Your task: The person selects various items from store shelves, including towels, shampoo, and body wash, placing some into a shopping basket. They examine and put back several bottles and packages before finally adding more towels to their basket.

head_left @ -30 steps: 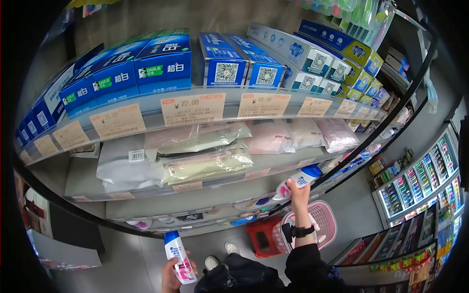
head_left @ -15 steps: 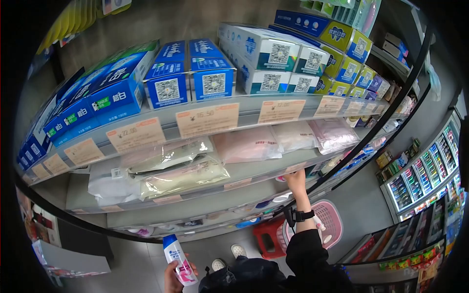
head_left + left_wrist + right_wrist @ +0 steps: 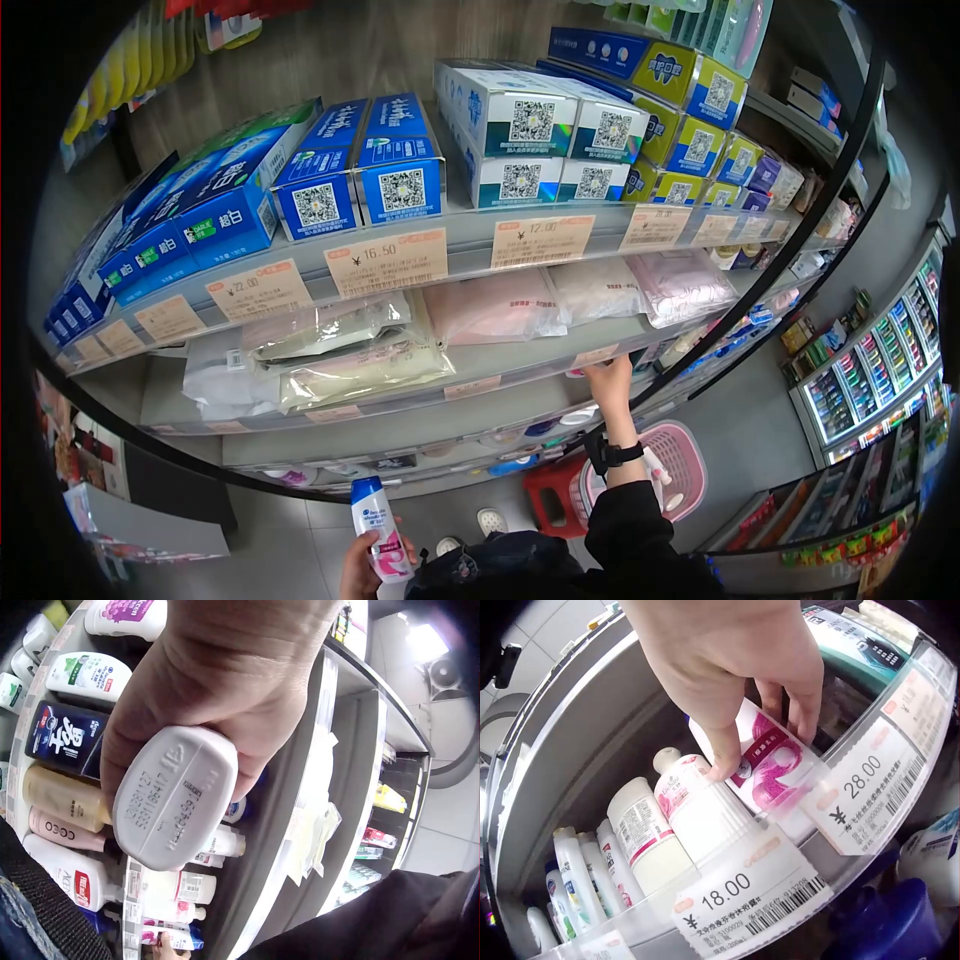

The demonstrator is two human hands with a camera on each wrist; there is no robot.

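Note:
Low in the head view, my left hand [image 3: 360, 567] grips a white and pink shampoo bottle [image 3: 378, 518] with a blue cap, held upright. Its flat white base [image 3: 176, 801] faces the camera in the left wrist view. Further right, my right hand [image 3: 610, 386] reaches in under a shelf edge. There, in the right wrist view, its thumb and fingers are round a matching shampoo bottle [image 3: 771, 761] standing behind the clear shelf lip. The hand hides the top of that bottle. A white pump bottle [image 3: 697, 787] stands right beside the thumb.
Price tags line the shelf lip [image 3: 750, 896]. Toothpaste boxes [image 3: 400, 170] fill the shelf above, with bagged soft goods [image 3: 500, 305] under them. A pink basket [image 3: 690, 455] stands on the floor near a red stool [image 3: 550, 495]. A black shelf frame bar [image 3: 745, 300] runs close to my right hand.
My right hand carried its shampoo bottle from in front of the shelf frame to in under the shelf edge. The left hand keeps its bottle. The head view has shifted right along the shelf.

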